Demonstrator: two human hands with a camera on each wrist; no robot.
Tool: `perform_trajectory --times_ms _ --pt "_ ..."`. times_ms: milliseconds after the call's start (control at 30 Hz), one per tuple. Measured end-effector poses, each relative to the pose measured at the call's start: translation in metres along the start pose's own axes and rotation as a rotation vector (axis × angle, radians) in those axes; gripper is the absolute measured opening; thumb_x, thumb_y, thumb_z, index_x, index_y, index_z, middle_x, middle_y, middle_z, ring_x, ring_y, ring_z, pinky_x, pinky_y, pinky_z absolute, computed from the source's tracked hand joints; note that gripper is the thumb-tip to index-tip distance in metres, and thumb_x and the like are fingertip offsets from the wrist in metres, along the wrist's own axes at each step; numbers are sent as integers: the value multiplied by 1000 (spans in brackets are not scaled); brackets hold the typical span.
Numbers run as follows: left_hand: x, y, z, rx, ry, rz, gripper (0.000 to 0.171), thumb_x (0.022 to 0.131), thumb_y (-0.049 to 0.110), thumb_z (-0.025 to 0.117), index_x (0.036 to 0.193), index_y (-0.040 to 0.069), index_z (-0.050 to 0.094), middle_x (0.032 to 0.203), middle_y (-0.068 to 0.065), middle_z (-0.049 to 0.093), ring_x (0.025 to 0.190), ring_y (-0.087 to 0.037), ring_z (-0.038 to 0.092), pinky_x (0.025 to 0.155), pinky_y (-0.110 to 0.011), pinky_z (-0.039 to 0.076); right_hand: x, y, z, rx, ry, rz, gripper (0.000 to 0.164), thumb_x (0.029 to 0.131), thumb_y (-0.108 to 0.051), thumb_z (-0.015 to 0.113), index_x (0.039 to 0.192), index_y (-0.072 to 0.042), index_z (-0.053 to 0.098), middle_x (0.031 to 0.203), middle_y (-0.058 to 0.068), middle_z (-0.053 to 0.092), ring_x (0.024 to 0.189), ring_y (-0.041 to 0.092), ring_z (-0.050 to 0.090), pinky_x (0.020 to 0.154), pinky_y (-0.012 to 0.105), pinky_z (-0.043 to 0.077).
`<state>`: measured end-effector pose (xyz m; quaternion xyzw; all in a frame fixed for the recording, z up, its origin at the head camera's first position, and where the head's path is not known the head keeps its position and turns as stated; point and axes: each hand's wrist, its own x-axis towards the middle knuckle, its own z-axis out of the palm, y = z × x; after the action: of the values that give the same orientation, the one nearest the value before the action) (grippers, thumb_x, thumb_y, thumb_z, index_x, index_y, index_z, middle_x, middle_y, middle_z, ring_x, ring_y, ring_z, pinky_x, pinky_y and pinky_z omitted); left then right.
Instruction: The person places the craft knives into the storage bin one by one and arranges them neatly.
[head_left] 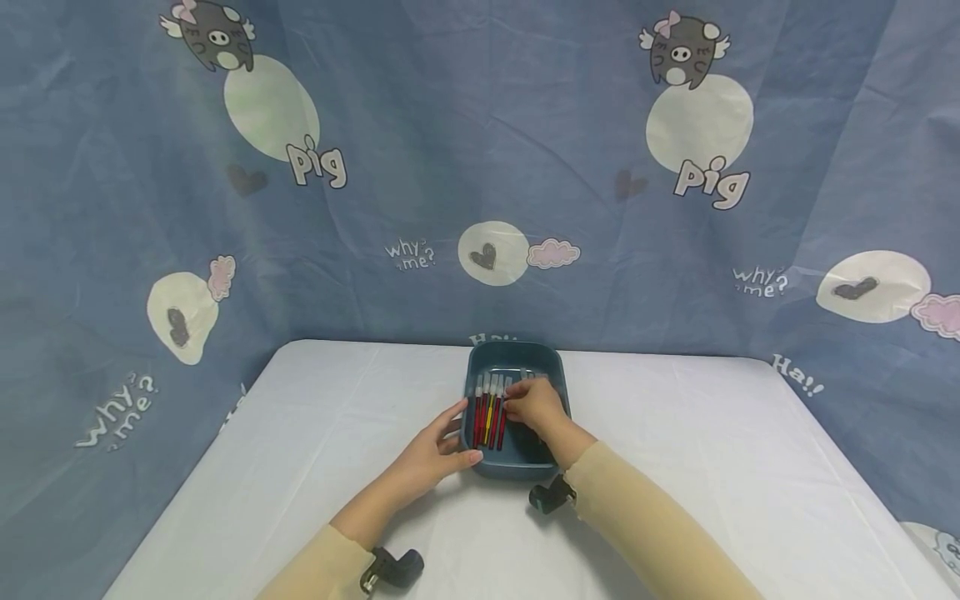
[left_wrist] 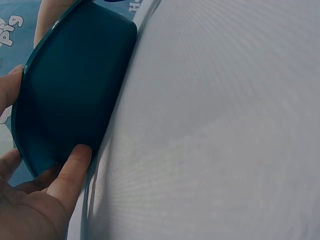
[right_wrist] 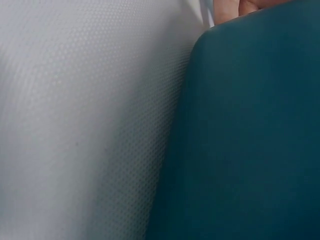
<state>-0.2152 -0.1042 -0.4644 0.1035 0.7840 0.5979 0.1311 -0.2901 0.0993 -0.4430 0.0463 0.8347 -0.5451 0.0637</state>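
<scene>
A dark teal tray (head_left: 517, 471) holds several slim red pens (head_left: 477, 421) with clear caps and a yellow pen (head_left: 490, 417), side by side along its left part. My right hand (head_left: 536, 404) reaches in over the right wall, thumb and forefinger pinching the rightmost red pen (head_left: 502, 429) near its cap. More clear caps (head_left: 527, 374) show behind that hand, which hides what lies below them. At the tray's left near corner is my left hand (head_left: 431, 454), fingers spread along the side. In the left wrist view, its thumb (left_wrist: 75, 172) rests against the outer wall.
The tray stands near the back edge of a table with a white cloth (head_left: 360, 417). A blue printed curtain (head_left: 420, 167) hangs behind and around the table. Dark wrist cameras (head_left: 397, 568) sit at both sleeves.
</scene>
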Motion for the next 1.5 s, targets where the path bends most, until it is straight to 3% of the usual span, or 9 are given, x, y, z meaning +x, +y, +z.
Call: perform_trajectory --times_ms 100,267,500,833,1200,1500 --pt "0 0 0 -2 0 0 90 87 31 80 160 26 26 154 -21 39 139 -40 43 107 -53 42 -1 0 -1 -31 3 -21 26 88 6 71 114 7 69 110 21 70 93 28 74 76 31 60" --pt "2 -1 0 -5 -1 -5 91 86 33 80 159 28 27 154 -21 40 139 -39 44 107 -53 42 -3 -2 -5 -182 48 -88 26 89 -5 73 114 -1 71 111 15 72 92 24 72 82 39 59" --pt "2 1 1 -11 10 1 89 87 31 80 159 26 28 153 -21 41 138 -39 45 107 -53 42 -7 -6 -13 -332 96 -196 29 89 -14 74 116 -4 72 120 14 70 113 31 65 97 47 52" --pt "1 3 0 5 24 -1 88 88 28 80 159 26 29 152 -21 42 137 -40 45 106 -54 43 -15 -11 -19 -330 80 -159 39 92 -21 72 127 -4 66 127 18 65 118 34 62 96 49 52" --pt "0 0 -2 21 7 2 94 85 39 81 160 25 26 153 -22 40 138 -41 43 106 -54 43 -21 -9 -11 -331 79 -172 58 91 -27 73 139 0 55 139 24 55 126 42 54 102 57 46" --pt "0 0 -1 18 8 -4 93 84 41 81 159 26 27 153 -22 40 138 -41 43 106 -54 43 -20 -8 -6 -401 60 -143 65 92 -34 70 144 -2 50 152 29 37 140 53 30 109 68 31"
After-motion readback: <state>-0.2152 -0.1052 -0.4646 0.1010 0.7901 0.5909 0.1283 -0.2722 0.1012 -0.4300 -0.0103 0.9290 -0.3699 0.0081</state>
